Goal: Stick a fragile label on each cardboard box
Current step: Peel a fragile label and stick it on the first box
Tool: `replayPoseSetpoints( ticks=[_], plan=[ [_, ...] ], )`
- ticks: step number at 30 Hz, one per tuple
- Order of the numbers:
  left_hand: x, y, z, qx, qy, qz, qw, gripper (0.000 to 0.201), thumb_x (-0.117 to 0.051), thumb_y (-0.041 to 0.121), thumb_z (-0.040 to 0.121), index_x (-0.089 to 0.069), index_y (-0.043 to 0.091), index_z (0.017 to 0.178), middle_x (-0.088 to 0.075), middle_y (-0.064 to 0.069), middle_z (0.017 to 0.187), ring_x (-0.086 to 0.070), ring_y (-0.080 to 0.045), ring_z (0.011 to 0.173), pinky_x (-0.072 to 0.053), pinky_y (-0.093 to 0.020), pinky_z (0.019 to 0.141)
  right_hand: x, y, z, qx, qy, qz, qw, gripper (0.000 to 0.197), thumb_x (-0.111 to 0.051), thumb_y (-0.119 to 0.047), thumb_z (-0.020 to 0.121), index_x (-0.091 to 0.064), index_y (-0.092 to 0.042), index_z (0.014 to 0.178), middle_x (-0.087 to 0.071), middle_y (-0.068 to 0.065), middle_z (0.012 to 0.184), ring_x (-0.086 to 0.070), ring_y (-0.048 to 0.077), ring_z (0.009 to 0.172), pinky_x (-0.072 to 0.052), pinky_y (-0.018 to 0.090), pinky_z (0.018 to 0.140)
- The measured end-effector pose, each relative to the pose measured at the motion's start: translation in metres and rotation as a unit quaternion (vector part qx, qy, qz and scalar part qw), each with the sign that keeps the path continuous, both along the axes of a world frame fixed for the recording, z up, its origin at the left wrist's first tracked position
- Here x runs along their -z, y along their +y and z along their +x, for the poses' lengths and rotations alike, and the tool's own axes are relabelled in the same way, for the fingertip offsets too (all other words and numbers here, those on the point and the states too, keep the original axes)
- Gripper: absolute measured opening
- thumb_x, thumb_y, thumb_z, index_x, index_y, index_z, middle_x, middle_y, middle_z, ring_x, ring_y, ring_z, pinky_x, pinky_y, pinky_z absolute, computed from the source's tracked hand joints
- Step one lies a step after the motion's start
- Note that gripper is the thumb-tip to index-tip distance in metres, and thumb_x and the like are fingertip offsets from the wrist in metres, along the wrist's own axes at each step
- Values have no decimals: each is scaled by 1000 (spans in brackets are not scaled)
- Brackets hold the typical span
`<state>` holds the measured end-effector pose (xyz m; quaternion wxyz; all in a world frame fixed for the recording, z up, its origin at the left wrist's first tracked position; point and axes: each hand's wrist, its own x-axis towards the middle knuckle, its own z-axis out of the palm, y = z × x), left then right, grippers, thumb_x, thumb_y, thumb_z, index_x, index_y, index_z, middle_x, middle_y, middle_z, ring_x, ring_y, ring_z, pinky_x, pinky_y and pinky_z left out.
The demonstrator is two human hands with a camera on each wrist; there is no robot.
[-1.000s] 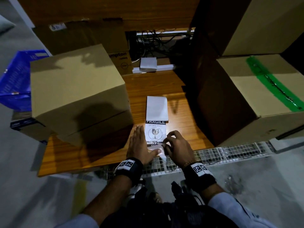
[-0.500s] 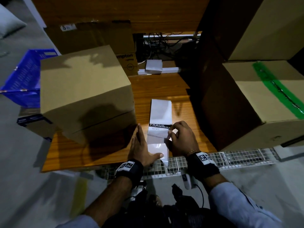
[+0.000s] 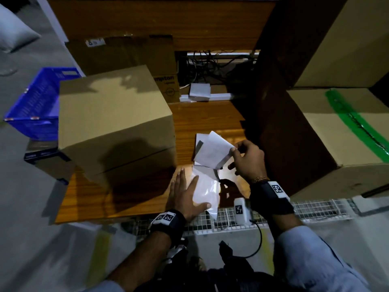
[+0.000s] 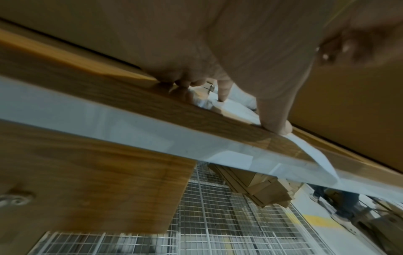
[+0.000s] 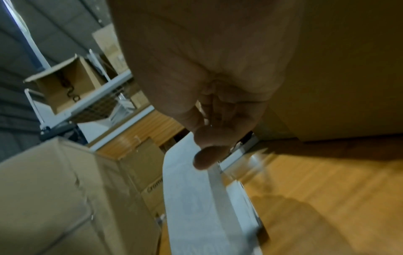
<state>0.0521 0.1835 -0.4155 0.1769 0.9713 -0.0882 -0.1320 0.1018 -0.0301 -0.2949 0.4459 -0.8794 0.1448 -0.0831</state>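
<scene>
at the near edge of the wooden tabletop (image 3: pixel 210 121), the left hand (image 3: pixel 185 194) lies flat with fingers spread, pinning a glossy backing sheet (image 3: pixel 207 190) that overhangs the edge. the right hand (image 3: pixel 247 161) pinches one corner of a fragile label (image 3: pixel 212 151), lifted and curling above the tabletop with its blank side up. the label looks thin, light and floppy, likely to fold onto itself; best held by its edges. an unlabelled cardboard box (image 3: pixel 113 121) stands just left.
</scene>
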Motion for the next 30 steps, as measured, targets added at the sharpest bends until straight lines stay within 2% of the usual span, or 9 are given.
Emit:
replayPoseSetpoints(
  ticks=[8, 10, 13, 15, 17, 20, 22, 24, 30],
  plan=[
    [-1, -1, 1, -5, 9, 1, 1000, 113, -61, 83, 75, -5, 41, 163, 34, -6, 165, 28, -25, 154, 7, -45, 127, -38, -5, -8, -14, -5, 52, 999, 8, -60, -18, 104, -62, -10, 102, -72, 6, 97, -75, 19, 58, -60, 39, 47],
    [-10, -1, 2, -17, 22, -28, 999, 108, -61, 81, 77, -7, 40, 162, 29, -5, 168, 20, -25, 156, 0, -46, 128, -49, -5, -11, -20, -20, 58, 998, 7, -58, -16, 105, -62, -11, 103, -74, 8, 94, -75, 19, 61, -62, 41, 51],
    [-38, 1, 7, -67, -18, -199, 977, 82, -60, 69, 89, -30, 35, 157, -19, -6, 170, -27, -25, 152, -35, -46, 120, -68, 0, -17, -28, -65, 56, 996, 7, -58, -13, 105, -64, -11, 105, -74, 5, 92, -76, 14, 66, -64, 39, 57],
    [-71, 7, 14, -97, -55, -316, 942, 55, -58, 56, 98, -52, 28, 144, -59, -1, 144, -59, -19, 127, -52, -37, 101, -80, 3, -20, -33, -106, 42, 993, 8, -59, -11, 104, -67, -14, 104, -73, -3, 91, -75, 9, 74, -65, 37, 63],
    [-116, 17, 20, -107, -57, -417, 901, 32, -53, 51, 102, -65, 31, 124, -74, 7, 115, -70, -18, 104, -56, -28, 84, -93, 9, -22, -44, -151, 35, 987, 10, -60, -11, 103, -68, -17, 105, -74, -7, 93, -75, 6, 82, -65, 37, 70],
    [-192, 40, 27, -126, -9, -529, 839, 52, -40, 69, 94, -66, 31, 118, -77, 4, 103, -73, -22, 88, -55, -30, 72, -115, 23, -25, -75, -222, 20, 972, 12, -61, -12, 103, -69, -19, 106, -73, -10, 98, -73, 5, 93, -63, 32, 80],
    [-235, 59, 33, -151, 7, -563, 813, 66, -34, 73, 87, -63, 25, 123, -78, -3, 106, -75, -28, 88, -56, -41, 76, -134, 38, -27, -101, -273, 20, 957, 12, -62, -10, 102, -71, -17, 107, -74, -11, 102, -71, 4, 98, -58, 23, 81],
    [-268, 80, 37, -164, -1, -587, 793, 69, -36, 74, 85, -60, 23, 124, -78, -7, 106, -75, -32, 88, -55, -41, 78, -152, 55, -31, -124, -315, 34, 940, 13, -62, -7, 102, -72, -12, 107, -74, -6, 107, -69, 5, 104, -53, 17, 85],
    [-312, 132, 56, -199, 7, -564, 802, 53, -46, 61, 99, -60, 17, 125, -78, -6, 106, -76, -33, 90, -53, -37, 71, -182, 102, -29, -216, -371, 69, 901, 15, -62, 4, 99, -70, -5, 109, -71, 6, 115, -66, 17, 117, -53, 30, 99]
  ],
)
